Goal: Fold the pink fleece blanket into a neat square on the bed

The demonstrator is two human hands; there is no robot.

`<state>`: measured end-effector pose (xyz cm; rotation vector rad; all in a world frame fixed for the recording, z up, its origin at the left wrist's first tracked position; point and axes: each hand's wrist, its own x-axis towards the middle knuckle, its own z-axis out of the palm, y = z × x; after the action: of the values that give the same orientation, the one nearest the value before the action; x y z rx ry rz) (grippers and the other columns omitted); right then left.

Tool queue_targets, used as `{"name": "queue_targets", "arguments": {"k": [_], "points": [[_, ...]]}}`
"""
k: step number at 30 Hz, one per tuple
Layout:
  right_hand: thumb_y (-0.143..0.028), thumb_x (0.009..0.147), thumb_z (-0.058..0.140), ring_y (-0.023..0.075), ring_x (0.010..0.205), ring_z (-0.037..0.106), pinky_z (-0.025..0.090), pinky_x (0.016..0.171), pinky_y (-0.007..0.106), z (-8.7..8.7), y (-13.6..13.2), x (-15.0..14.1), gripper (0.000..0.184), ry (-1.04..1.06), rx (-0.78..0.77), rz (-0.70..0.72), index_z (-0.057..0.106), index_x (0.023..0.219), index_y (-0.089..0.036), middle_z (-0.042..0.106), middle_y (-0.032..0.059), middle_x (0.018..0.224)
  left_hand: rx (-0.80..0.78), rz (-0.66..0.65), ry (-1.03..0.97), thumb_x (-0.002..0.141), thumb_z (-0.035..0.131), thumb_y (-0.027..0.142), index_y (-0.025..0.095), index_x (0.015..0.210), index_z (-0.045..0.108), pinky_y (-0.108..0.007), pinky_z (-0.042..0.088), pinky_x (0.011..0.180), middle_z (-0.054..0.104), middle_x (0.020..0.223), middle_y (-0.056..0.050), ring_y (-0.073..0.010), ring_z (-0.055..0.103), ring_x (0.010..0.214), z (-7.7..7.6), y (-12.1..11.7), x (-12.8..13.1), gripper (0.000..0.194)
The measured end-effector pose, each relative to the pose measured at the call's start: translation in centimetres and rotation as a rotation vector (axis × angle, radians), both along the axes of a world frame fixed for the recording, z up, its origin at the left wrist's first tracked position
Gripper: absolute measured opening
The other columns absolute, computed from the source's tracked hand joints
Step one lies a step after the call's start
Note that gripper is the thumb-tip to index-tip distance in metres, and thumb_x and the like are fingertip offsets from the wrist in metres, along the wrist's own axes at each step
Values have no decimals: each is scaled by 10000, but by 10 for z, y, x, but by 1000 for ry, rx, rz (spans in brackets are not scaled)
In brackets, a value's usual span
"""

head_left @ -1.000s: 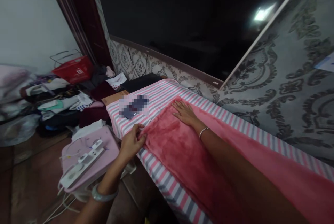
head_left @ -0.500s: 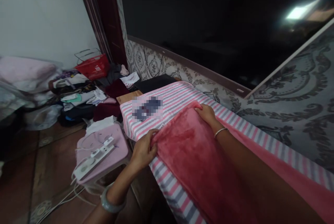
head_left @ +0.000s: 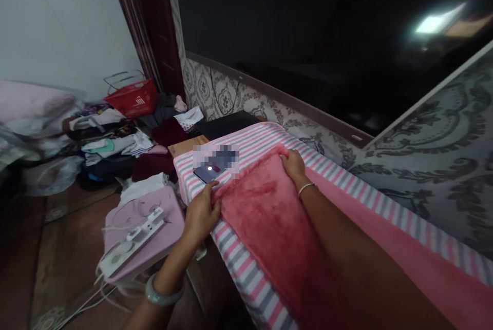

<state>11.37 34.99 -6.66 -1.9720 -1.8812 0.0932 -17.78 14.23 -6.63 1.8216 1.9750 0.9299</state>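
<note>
A pink-red plush cloth (head_left: 265,207) lies lengthwise over a pink, white and grey striped cloth (head_left: 250,137). My left hand (head_left: 201,213) grips its near far-end corner, thumb and fingers closed on the edge. At the opposite corner, my right hand (head_left: 294,168) pinches the same far edge. Between the two hands this edge runs nearly straight, with a soft ridge along it. Just beyond my left hand, a dark phone (head_left: 210,170), partly pixelated, rests on the stripes. A flatter strip of pink fabric (head_left: 370,217) shows to the right, partly hidden by my right arm.
A pink stool (head_left: 169,212) carrying a white power strip (head_left: 131,245) stands at the left, cables trailing to the floor. Behind it are piled clothes (head_left: 111,166) and a red basket (head_left: 133,98). A large dark television screen (head_left: 288,27) hangs along the wall.
Both hands have moved slightly away and to the left, drawing the plush cloth's far edge closer to the phone. Their hold on the cloth stays the same.
</note>
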Motion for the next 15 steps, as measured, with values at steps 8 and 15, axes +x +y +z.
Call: {"name": "queue_targets", "arguments": {"k": [8, 15], "points": [[-238, 919, 599, 286, 1340, 513, 417, 1129, 424, 28, -47, 15, 579, -2, 70, 207, 498, 1484, -153, 567, 162, 1457, 33, -6, -46, 853, 499, 451, 179, 1272, 609, -315, 501, 628, 745, 920, -67, -202, 639, 614, 6, -1, -6, 512], [-315, 951, 616, 277, 1442, 440, 386, 1191, 496, 31, -205, 67, 486, 13, 24, 483, 589, 1420, -189, 509, 168, 1533, -44, -31, 132, 880, 399, 590, 120, 1343, 584, -380, 541, 666, 744, 1025, -156, -295, 713, 803, 11, 19, -16, 685]]}}
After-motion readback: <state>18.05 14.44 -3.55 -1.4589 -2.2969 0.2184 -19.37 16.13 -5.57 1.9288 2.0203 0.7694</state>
